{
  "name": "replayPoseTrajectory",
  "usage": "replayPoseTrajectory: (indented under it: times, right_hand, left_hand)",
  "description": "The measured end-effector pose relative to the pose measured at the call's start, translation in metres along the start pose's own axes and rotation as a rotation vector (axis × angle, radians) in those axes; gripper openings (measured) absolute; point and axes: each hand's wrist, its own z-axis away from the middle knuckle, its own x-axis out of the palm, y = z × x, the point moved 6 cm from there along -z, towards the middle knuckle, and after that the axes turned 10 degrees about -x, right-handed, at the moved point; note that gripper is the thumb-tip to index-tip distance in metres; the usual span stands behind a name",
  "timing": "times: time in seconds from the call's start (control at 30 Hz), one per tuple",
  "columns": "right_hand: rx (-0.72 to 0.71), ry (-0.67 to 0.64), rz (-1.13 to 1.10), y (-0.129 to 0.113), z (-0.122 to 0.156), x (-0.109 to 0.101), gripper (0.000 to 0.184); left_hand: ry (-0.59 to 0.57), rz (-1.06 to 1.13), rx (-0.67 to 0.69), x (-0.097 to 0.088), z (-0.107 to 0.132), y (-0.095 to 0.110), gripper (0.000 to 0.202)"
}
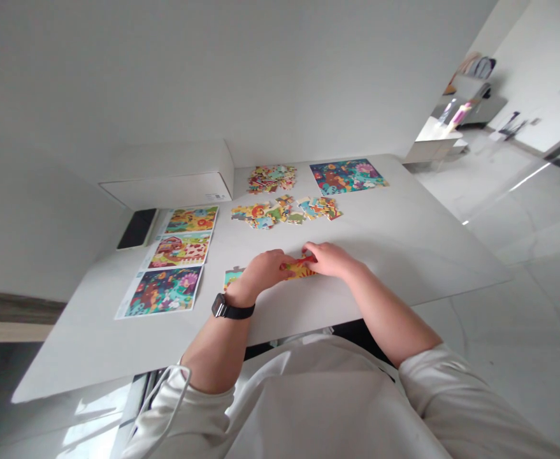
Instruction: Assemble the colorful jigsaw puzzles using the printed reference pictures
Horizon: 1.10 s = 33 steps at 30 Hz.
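Observation:
My left hand [260, 271] and my right hand [330, 258] meet near the front edge of a white table [404, 248]. Both press on a small joined cluster of colourful puzzle pieces [299, 268] lying flat between them. A teal part of the cluster [232, 276] sticks out left of my left hand. My left wrist wears a black watch [227, 309]. Farther back lie a row of loose puzzle pieces [284, 211] and a second heap of pieces [271, 178].
A finished puzzle [346, 176] lies at the back right. A sheet with three reference pictures [174, 261] lies on the left. A white box [169, 175] and a dark phone [137, 228] sit at the back left. Tiled floor lies to the right.

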Motion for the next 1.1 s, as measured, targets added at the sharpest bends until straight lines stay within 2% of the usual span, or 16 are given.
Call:
replayPoseTrajectory:
  times: [0.2,0.37,0.63,0.8,0.9,1.0,1.07,1.1]
  right_hand:
    - [-0.016,-0.009,0.029,-0.005,-0.002,0.001,0.042]
    - [-0.021,-0.021,0.068,-0.008,-0.003,0.002,0.040]
    - [-0.032,0.018,0.016,-0.003,-0.004,0.006,0.040]
    - [-0.051,0.048,-0.138,0.006,-0.005,0.005,0.034]
    - [-0.073,0.069,-0.206,0.010,-0.005,0.004,0.031]
    - [-0.052,0.086,-0.192,0.013,-0.004,0.006,0.031]
    - [-0.037,0.102,-0.184,0.013,-0.004,0.008,0.031]
    - [-0.032,0.108,-0.184,0.012,-0.004,0.008,0.031]
  left_hand:
    - [0.019,0.001,-0.042,-0.004,0.005,0.008,0.024]
    - [0.029,-0.050,-0.067,-0.005,0.008,0.019,0.023]
    - [0.026,-0.048,-0.140,0.002,0.004,0.022,0.021]
    - [0.024,-0.018,-0.115,0.001,0.004,0.025,0.025]
    - [-0.052,0.010,-0.014,-0.006,0.000,0.026,0.021]
    - [-0.140,0.118,0.132,-0.019,-0.005,0.019,0.017]
    - [-0.114,0.180,0.099,-0.029,-0.011,0.003,0.021]
    - [-0.060,0.206,0.047,-0.033,-0.015,-0.008,0.020]
